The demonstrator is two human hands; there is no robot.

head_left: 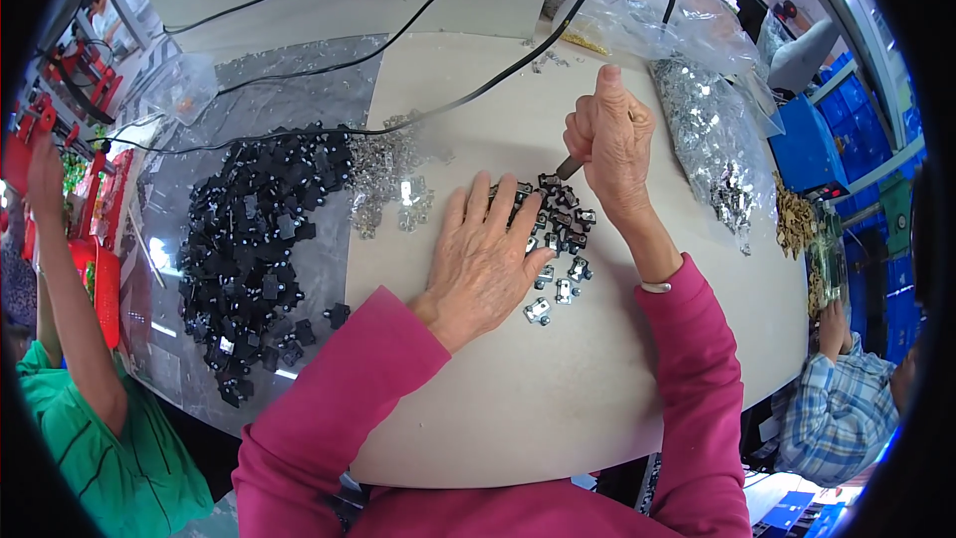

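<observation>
My left hand (pixel 488 264) lies flat with fingers stretched out over the left side of a small pile of black-and-silver metal parts (pixel 568 214). Some of those parts are hidden under its fingers. Just above and right of the pile, my right hand (pixel 609 134) is a fist with the thumb pointing up, wrapped round a dark rod-like tool (pixel 570 167). The tool's lower end slants toward the pile; its upper part is hidden in the fist. A few loose silver parts (pixel 538 312) lie nearer to me.
A large heap of black parts (pixel 254 239) covers the left side, beside small clear-and-silver pieces (pixel 383 179). Black cables (pixel 468 97) cross above the table. A plastic bag of shiny metal pieces (pixel 707 139) lies at right, near brass-coloured pieces (pixel 794 222). Co-workers sit on both sides.
</observation>
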